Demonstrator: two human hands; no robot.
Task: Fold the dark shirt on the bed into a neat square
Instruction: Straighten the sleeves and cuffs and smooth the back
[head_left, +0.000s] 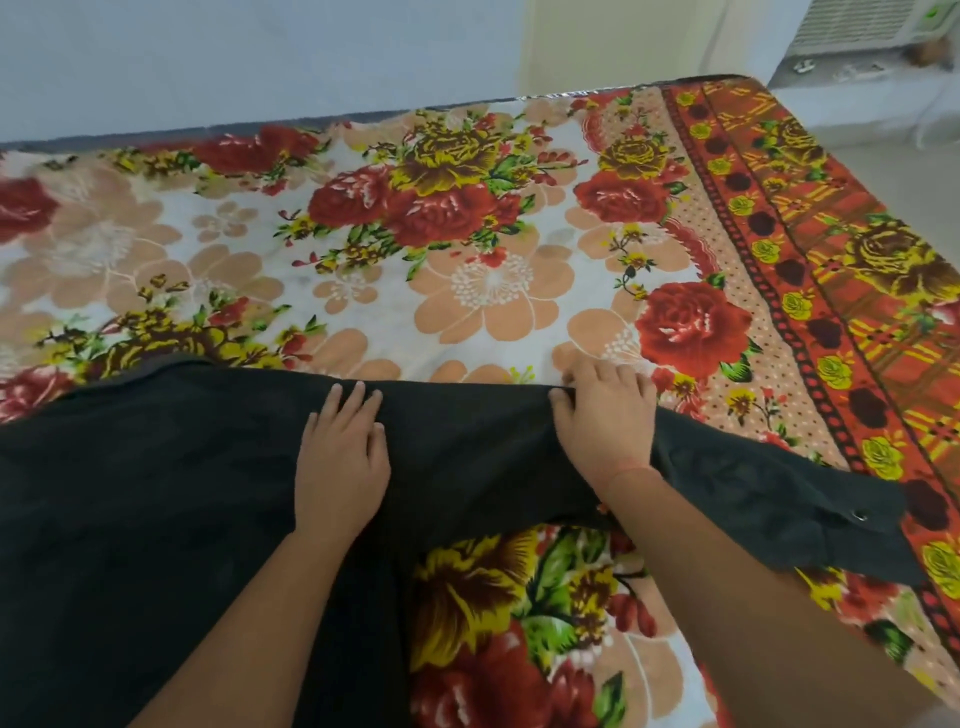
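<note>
Black cloth covered the near left of the bed (467, 234): the dark shirt (156, 493) lay spread over the floral cover. Its body was broad and fairly flat on that side, and its far edge ran almost straight across the middle of the view.

The left hand (343, 457) rested on the shirt just short of that edge. It lay palm down with the fingers straight and together, pressing the cloth and gripping nothing. A little to its right, the right hand (605, 415) was at the edge itself. Its fingers were curled over the far side and the thumb lay on top, so it pinched the hem or shoulder line; which of the two could not be told. A thin red thread (631, 470) circled that wrist.

Farther right a sleeve (779, 499) trailed off at a slant toward the orange border (831, 312) of the cover. A small metal snap (860, 515) showed near its end.

The step in hand looked like straightening the top edge before the sleeve was folded in. To do it well, the flat left hand should act as the anchor, holding the body down so nothing crept. The right hand should then draw its pinched edge outward until the line between the two hands was taut and creaseless. Only after that should the sleeve be brought across the body, parallel to that edge.

The cloth looked soft and likely to drag on the plush cover, so lifting it clear would probably serve better than sliding it. A crooked first edge would carry through every later fold — and the square would suffer for it.
</note>
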